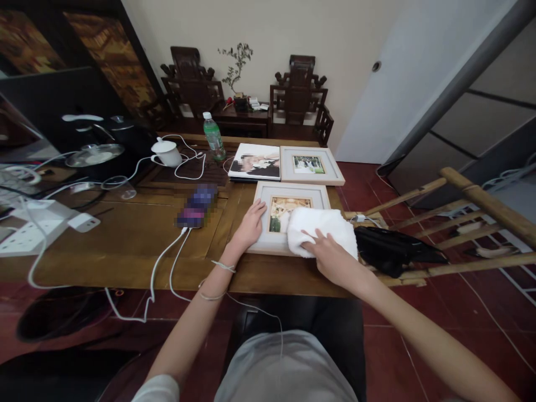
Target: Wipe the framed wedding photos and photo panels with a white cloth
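A picture frame with a pale wood border lies face up near the table's front edge. My left hand grips its left rim, fingers over the border. On its lower right part lies a thick white cloth, bunched up and covering part of the photo. My right hand presses on this cloth, its fingers sunk into it. Directly behind lies a second wood picture frame, beside a white-edged photo panel that rests on something dark.
A phone with white cables lies left of the frames. Farther back stand a green-labelled bottle and a lidded white cup. Power strips and a kettle are at left. A bamboo rack with a black bag adjoins the right side.
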{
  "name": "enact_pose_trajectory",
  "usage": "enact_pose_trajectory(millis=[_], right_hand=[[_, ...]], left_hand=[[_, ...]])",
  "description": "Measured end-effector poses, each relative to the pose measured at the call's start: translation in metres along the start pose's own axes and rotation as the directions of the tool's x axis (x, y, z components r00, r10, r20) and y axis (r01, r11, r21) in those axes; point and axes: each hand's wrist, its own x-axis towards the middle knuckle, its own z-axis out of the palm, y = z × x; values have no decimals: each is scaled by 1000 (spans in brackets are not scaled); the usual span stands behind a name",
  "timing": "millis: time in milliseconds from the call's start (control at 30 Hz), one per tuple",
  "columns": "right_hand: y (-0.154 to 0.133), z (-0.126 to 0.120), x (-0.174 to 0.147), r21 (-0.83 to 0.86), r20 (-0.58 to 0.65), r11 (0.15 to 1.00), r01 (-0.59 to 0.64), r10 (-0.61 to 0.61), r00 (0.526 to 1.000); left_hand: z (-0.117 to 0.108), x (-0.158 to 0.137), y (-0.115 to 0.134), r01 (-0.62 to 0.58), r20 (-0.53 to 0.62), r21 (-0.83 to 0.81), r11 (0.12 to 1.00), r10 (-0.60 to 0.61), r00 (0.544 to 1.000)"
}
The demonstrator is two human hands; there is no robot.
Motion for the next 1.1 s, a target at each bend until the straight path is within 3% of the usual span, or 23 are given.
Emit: enact_pose_trajectory(millis=[167, 300, 433, 533, 633, 767, 867, 967, 1100], right_hand=[[33, 18, 48, -8, -133, 996, -84, 82, 988], [69, 16, 97, -15, -258, 994, -111, 103, 960], [81, 11, 120, -20, -245, 995, -95, 87, 966], [64, 15, 106, -39, -201, 998, -56, 47, 978], [39, 17, 70, -30, -128, 999, 11, -15, 992], [13, 4, 14, 123, 23, 984, 131, -135, 991], [2, -9, -8, 257, 98, 946, 197, -229, 969], [0, -6, -5, 283, 70, 933, 222, -251, 965], [18, 13, 32, 214, -61, 958, 191, -182, 981]], left_hand=[[-1, 0, -3, -32, -3, 0, 999, 32, 999], [-1, -1, -3, -37, -6, -5, 999, 37, 999], [-1, -1, -2, -23, -16, 16, 1000, 24, 1000], [-1, 0, -1, -14, -22, 25, 1000, 14, 1000], [0, 0, 1, -15, -23, 32, 999, 16, 1000], [1, 0, 2, -14, -29, 50, 999, 15, 999], [2, -1, 2, -3, -19, 61, 998, 5, 1000], [1, 0, 2, 6, -7, 58, 998, -6, 1000], [-1, 0, 3, 12, 7, 50, 999, -12, 1000]])
